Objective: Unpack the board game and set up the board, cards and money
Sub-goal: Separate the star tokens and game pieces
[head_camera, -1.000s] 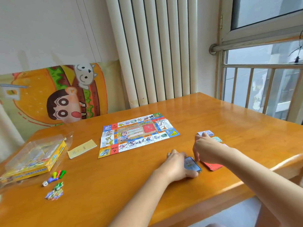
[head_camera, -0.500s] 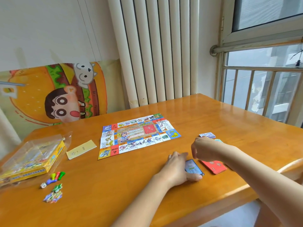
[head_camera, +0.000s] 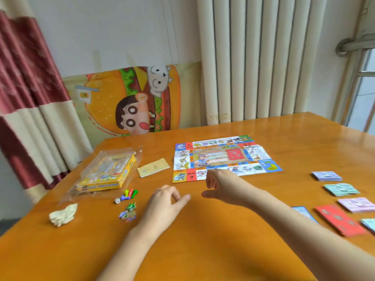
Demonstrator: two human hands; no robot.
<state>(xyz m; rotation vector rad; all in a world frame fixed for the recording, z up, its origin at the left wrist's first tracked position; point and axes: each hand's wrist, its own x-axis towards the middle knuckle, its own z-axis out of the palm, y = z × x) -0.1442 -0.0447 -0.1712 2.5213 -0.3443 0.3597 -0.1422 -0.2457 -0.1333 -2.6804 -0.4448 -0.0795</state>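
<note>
Glossy wooden table [head_camera: 203,250]; creased paper board [head_camera: 225,157]; clear plastic wrapper [head_camera: 95,169].

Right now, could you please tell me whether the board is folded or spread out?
Spread out. The board lies opened flat on the table, picture side up, with its border squares showing and only crease lines across it.

We see an orange wooden table [head_camera: 223,250]. Toward its far edge the game board [head_camera: 223,157] lies unfolded and flat. Left of it lies a yellow slip [head_camera: 153,167], then the yellow box [head_camera: 105,173] in clear wrap. Nearer the left edge lie coloured pawns [head_camera: 129,193], a die [head_camera: 117,200], a heap of tokens [head_camera: 128,212] and crumpled paper [head_camera: 63,214]. Along the right edge sit stacks of notes [head_camera: 326,176] and a red card stack [head_camera: 341,222].
</note>
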